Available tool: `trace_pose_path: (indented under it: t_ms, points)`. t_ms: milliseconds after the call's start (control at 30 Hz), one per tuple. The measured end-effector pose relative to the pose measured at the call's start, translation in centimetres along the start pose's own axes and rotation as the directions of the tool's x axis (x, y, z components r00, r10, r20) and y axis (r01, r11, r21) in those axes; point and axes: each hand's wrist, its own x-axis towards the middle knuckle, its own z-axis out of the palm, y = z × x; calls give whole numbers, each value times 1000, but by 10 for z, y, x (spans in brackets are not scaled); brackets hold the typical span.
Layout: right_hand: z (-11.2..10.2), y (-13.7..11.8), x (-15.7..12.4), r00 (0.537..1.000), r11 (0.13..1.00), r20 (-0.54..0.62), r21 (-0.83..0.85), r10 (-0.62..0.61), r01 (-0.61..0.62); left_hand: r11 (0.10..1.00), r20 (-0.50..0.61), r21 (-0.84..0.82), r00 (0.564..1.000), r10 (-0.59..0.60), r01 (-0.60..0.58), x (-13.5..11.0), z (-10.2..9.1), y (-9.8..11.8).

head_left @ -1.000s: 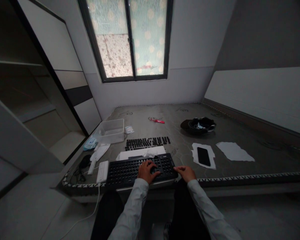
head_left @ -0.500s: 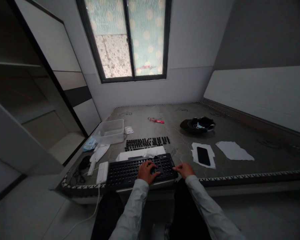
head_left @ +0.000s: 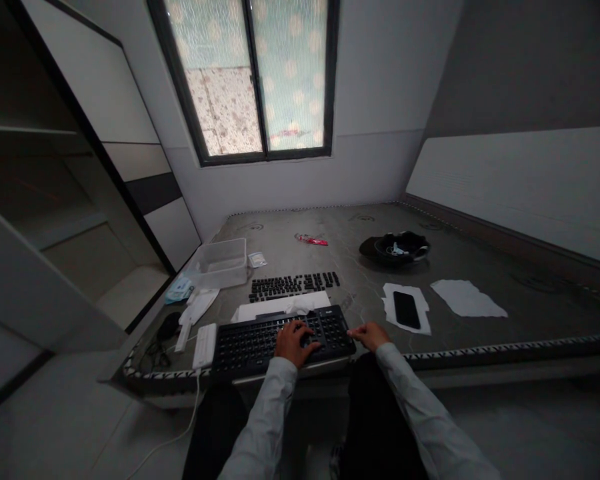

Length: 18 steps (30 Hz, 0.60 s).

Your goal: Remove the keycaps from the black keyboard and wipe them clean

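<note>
A black keyboard (head_left: pixel 250 341) lies at the near edge of a grey mattress-like surface (head_left: pixel 480 267). My left hand (head_left: pixel 291 343) rests on its right half with the fingers curled down onto the keys. At the keyboard's right end sits my right hand (head_left: pixel 371 335), fingers bent and touching that edge. Rows of loose black keycaps (head_left: pixel 293 285) lie behind the keyboard, beyond a white sheet of paper (head_left: pixel 280 307).
A black phone (head_left: pixel 407 310) lies on torn white paper, with another paper scrap (head_left: pixel 467 298) to its right. A clear plastic tub (head_left: pixel 220 263), a dark cap (head_left: pixel 395 249), a red item (head_left: pixel 313 240) and a white charger with cable (head_left: pixel 204 345) are also here.
The view has drifted slightly. My right hand has shifted a little left, closer to the keyboard's right end. The left hand stays on the keys.
</note>
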Motion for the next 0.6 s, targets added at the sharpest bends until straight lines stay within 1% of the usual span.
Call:
trace_pose_path:
  t_ms: [233,467,600]
  points:
    - [3,-1,-1,1000,1000,1,-10,4,-4,1000,-8,4,1000,8,-8,0,0,-1]
    - [7,-2,0,997,999,-69,-18,-33,32,1000,-7,7,1000,13,-13,0,1,-1]
    - [13,0,-5,995,998,-86,25,-58,61,1000,-10,6,1000,5,-5,-2,0,1]
